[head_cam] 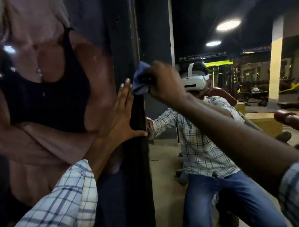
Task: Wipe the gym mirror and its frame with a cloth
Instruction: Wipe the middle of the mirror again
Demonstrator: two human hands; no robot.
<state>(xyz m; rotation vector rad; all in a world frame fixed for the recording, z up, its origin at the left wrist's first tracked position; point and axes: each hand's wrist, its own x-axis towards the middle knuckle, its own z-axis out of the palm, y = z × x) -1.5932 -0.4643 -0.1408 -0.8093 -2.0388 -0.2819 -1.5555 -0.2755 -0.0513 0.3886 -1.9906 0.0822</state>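
The blue cloth (140,83) is gripped as a tight wad in the right hand (162,84), with the fingers curled round it. It is pressed against the right edge of the black frame (123,40), where the frame meets the mirror (188,11). The wad is judged to be bunched so that pressure can be put on that narrow edge.

The left hand (122,121) is laid flat with its fingers straight, and nothing is held in it. It is set where the poster (46,93) meets the frame, and the thumb is stretched across the frame's face. It is probably placed there as a brace while weight is leaned forward.

The mirror lies right of the frame. In it 1 kneeling figure in a checked shirt is reflected, with gym benches far behind. The low stance suits work on this height of the frame. The glass seems not yet wiped here.
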